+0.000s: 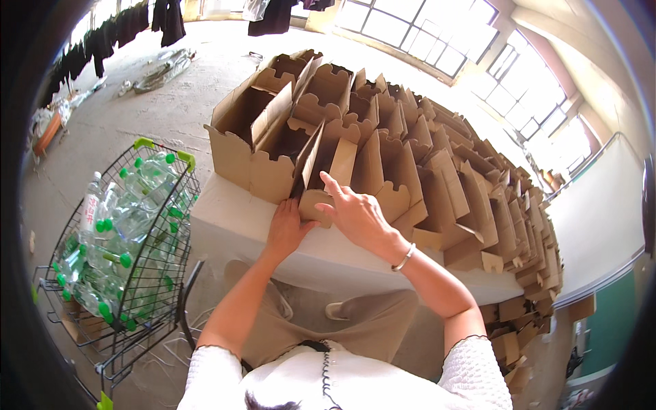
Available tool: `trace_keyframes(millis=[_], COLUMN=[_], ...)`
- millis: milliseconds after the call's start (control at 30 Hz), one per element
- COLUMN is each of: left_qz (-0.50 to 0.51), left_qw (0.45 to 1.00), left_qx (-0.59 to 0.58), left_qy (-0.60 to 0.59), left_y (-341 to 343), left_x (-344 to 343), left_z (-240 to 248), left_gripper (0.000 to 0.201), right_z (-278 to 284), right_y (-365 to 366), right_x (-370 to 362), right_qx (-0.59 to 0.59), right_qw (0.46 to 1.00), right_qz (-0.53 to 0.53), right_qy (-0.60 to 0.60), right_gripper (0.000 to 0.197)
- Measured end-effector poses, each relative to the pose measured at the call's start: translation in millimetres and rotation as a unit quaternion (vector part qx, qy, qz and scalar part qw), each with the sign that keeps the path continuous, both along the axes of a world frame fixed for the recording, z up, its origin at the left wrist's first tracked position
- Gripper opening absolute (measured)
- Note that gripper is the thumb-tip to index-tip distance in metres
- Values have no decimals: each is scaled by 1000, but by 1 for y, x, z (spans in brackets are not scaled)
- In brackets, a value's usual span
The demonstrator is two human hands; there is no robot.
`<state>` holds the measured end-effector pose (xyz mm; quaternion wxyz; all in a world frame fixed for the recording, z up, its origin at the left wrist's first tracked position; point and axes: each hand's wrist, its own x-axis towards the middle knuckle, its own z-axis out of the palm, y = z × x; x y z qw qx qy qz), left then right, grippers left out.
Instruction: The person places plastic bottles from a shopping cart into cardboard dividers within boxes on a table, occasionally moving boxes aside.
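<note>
My left hand (290, 225) is at the near edge of the white table, fingers against the lower corner of an open cardboard box (313, 208). Its thumb lies apart from the fingers, along the bottom of the box's front wall. Over the right side of that same front wall is my right hand (355, 213), index finger stretched out and thumb apart, with nothing held. A tan flap (344, 161) stands up inside the box. On the left stands a neighbouring open box (270, 176) with a scalloped front edge.
Many open cardboard boxes (471, 195) stand in tight rows across the white table (222, 208) to the right. At my left is a black wire cart (147, 263) filled with green-capped clear bottles (140, 225). Dark clothes (113, 34) hang at the far left.
</note>
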<state>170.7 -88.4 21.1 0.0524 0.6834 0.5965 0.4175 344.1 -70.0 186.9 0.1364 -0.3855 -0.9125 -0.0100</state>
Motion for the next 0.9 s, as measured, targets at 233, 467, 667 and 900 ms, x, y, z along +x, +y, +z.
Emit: trace_keyframes(millis=[233,467,667,900], left_qz=[28,17,19,36], left_qw=[998,999,999,997], left_qx=[-48,-37,-51,-26], left_qy=[12,17,7,56], left_y=[-7,-3,-5,2], left_x=[-5,-2,-2,2], left_z=[-4,-2,4,-2], left_gripper=[71,76,71,60], right_z=[66,12,11,9], right_y=[123,273,306,317], right_x=[11,27,5,6], right_qx=[30,15,-75,-11], right_qw=[994,999,989,987], right_qz=[-75,-46,-63,-114], right_qy=[78,13,-114,-115], right_gripper=[19,30,20,21])
